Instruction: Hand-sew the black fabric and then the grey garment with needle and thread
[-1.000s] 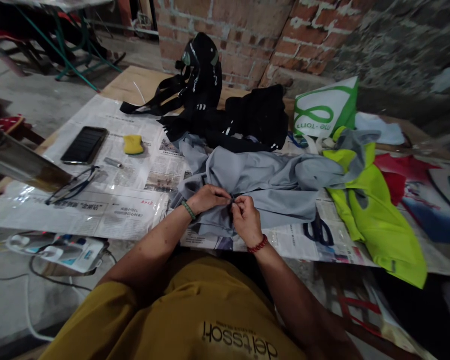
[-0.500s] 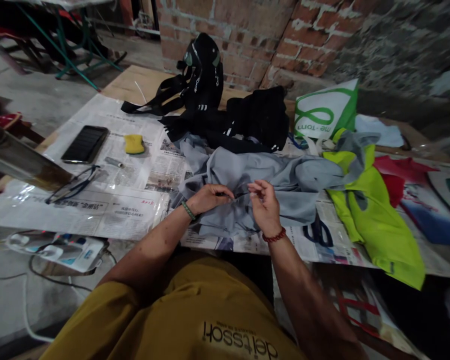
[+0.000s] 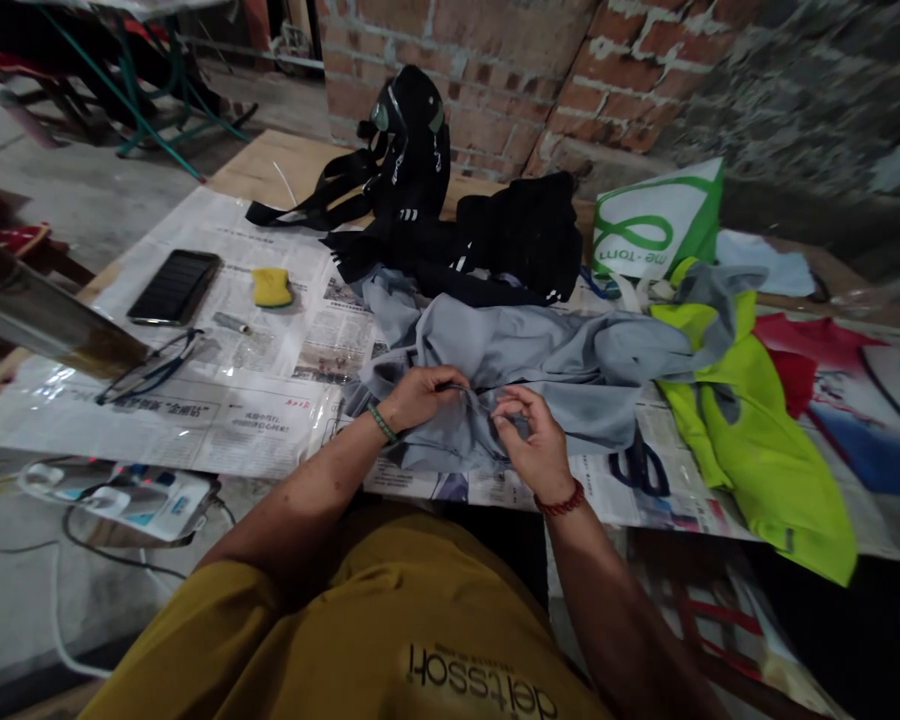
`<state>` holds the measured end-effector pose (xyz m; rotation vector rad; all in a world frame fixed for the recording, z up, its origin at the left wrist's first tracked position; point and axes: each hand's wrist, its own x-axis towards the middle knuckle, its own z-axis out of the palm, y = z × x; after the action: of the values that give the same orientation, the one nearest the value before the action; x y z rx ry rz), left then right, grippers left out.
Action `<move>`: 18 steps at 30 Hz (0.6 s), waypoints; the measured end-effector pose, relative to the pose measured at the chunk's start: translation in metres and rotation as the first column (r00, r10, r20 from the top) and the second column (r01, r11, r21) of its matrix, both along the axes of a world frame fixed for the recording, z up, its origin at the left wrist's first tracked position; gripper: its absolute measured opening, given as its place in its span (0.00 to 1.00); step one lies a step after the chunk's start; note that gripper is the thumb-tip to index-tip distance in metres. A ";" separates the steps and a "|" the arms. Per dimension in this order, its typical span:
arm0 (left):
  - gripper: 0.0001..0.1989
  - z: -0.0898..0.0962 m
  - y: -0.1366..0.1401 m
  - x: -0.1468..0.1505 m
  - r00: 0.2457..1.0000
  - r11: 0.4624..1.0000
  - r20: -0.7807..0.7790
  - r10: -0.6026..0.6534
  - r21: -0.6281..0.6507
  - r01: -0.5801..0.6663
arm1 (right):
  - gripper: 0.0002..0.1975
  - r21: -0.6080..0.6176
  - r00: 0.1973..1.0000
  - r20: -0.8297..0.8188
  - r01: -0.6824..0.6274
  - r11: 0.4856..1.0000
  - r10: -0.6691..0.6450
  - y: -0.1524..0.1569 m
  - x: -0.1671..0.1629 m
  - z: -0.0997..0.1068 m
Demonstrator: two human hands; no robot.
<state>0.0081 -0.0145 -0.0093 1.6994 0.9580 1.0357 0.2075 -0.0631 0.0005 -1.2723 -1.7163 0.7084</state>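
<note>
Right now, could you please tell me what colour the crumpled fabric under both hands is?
The crumpled fabric is bluish grey, clearest in the head view.

Scissors [image 3: 637, 468] at tabletop's [image 3: 270, 165] near edge: blades hidden by gray garment [image 3: 570, 345]. Left hand's [image 3: 424, 396] pinch too small to read.

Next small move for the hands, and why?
I'd probably bring the right hand closer to the left hand: the left pinches a fold of grey fabric, while the right sits apart over the same fabric, its grip unclear.
</note>
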 end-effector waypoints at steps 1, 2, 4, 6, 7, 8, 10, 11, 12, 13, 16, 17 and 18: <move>0.07 -0.001 0.000 0.001 1.000 1.000 -0.006 0.007 0.023 -0.006 | 0.17 -0.005 1.000 -0.005 -0.021 1.000 0.021 -0.006 0.001 0.001; 0.07 -0.001 -0.001 0.001 1.000 0.999 -0.010 0.011 0.043 -0.010 | 0.17 -0.028 0.999 -0.025 -0.033 0.999 0.033 -0.010 0.001 0.002; 0.07 -0.001 -0.002 0.002 1.000 0.997 -0.014 0.013 0.075 -0.012 | 0.16 -0.116 0.993 -0.116 -0.008 0.993 -0.006 -0.013 -0.001 0.003; 0.06 0.000 -0.003 0.003 1.000 0.994 -0.012 0.007 0.111 -0.005 | 0.17 -0.239 0.959 -0.255 0.059 0.969 -0.121 -0.007 -0.003 0.003; 0.06 0.001 -0.004 0.003 1.000 0.991 -0.008 0.002 0.135 0.000 | 0.18 -0.304 0.935 -0.309 0.078 0.949 -0.176 -0.001 -0.005 0.004; 0.06 0.002 -0.004 0.004 1.000 0.987 0.000 -0.005 0.163 0.005 | 0.18 -0.366 0.917 -0.339 0.075 0.928 -0.208 0.005 -0.007 0.005; 0.06 0.003 -0.005 0.004 1.000 0.976 0.021 -0.017 0.220 0.012 | 0.18 -0.463 0.922 -0.335 0.016 0.886 -0.191 0.017 -0.010 0.008; 0.06 0.003 -0.004 0.003 0.999 0.970 0.034 -0.019 0.241 0.010 | 0.18 -0.490 0.938 -0.311 -0.023 0.872 -0.151 0.021 -0.012 0.010; 0.06 0.003 -0.004 0.003 0.999 0.967 0.046 -0.019 0.255 0.007 | 0.18 -0.500 0.952 -0.288 -0.054 0.865 -0.107 0.025 -0.013 0.011; 0.06 0.003 -0.004 0.003 0.998 0.966 0.056 -0.020 0.259 0.005 | 0.18 -0.494 0.959 -0.275 -0.076 0.866 -0.072 0.027 -0.015 0.012; 0.05 0.002 -0.002 0.002 0.996 0.976 0.082 -0.019 0.216 0.001 | 0.16 -0.447 0.950 -0.305 -0.088 0.890 -0.060 0.030 -0.020 0.013; 0.05 0.002 -0.002 0.002 0.996 0.983 0.090 -0.018 0.185 0.001 | 0.15 -0.438 0.942 -0.328 -0.085 0.895 -0.071 0.031 -0.022 0.013; 0.06 0.001 -0.001 0.002 0.995 0.990 0.099 -0.011 0.143 -0.003 | 0.14 -0.431 0.934 -0.348 -0.082 0.899 -0.081 0.032 -0.023 0.012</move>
<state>0.0097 -0.0158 -0.0079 1.7474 0.8327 1.2002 0.1845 -0.0309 0.0127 -1.3353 -1.2931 1.3008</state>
